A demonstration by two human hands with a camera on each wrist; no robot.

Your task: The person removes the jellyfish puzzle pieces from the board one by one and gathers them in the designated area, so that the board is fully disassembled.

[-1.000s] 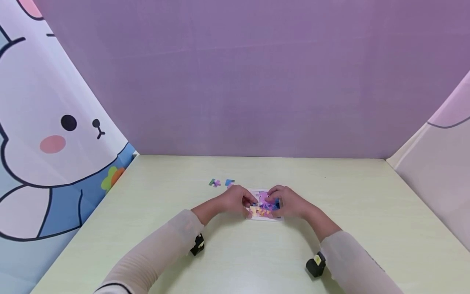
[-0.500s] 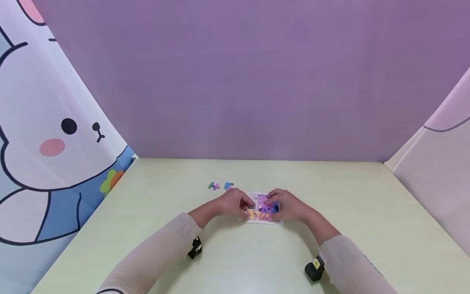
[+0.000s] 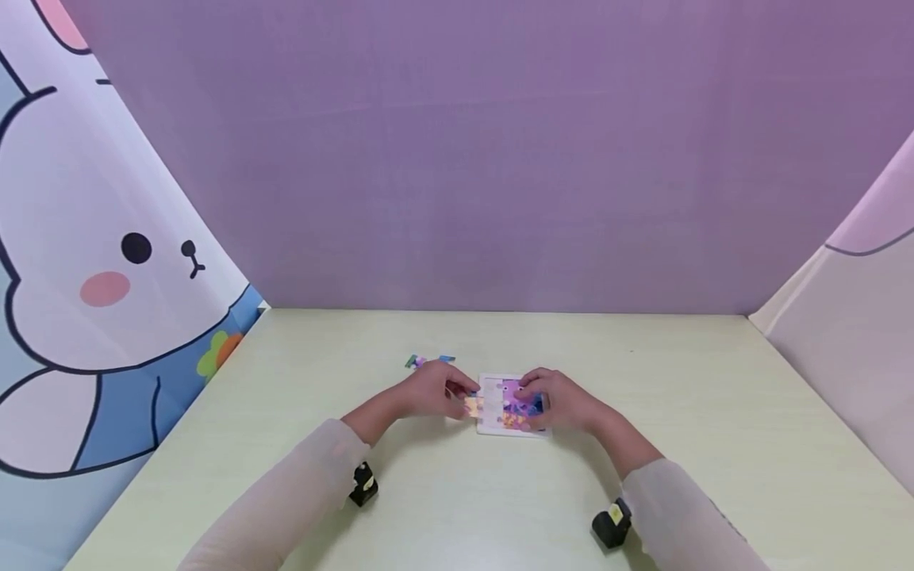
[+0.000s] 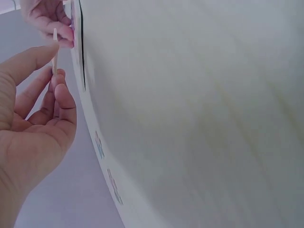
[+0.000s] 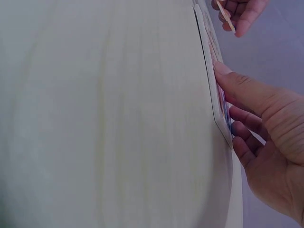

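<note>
A white-framed jigsaw puzzle board (image 3: 491,424) lies on the table, purple, blue and orange pieces filling its right part and bare white showing at its left. Just off its left edge my left hand (image 3: 434,390) pinches a yellowish puzzle piece (image 3: 473,407) between thumb and fingers. In the left wrist view that piece (image 4: 54,61) appears edge-on, raised above the tabletop. My right hand (image 3: 564,398) rests on the board's right side, thumb on the near part and fingers over the far part. The right wrist view shows the thumb (image 5: 222,69) on the board's face and fingers along its edge.
Two loose puzzle pieces lie behind my left hand, one green and pink (image 3: 414,361), one blue (image 3: 447,358) and partly hidden. A purple backdrop (image 3: 500,159) rises at the table's far edge. Black wrist devices (image 3: 612,525) hang under both forearms.
My left hand has moved left off the board, taking the yellowish puzzle piece out and baring white board beneath. My right hand stays in place on the board.
</note>
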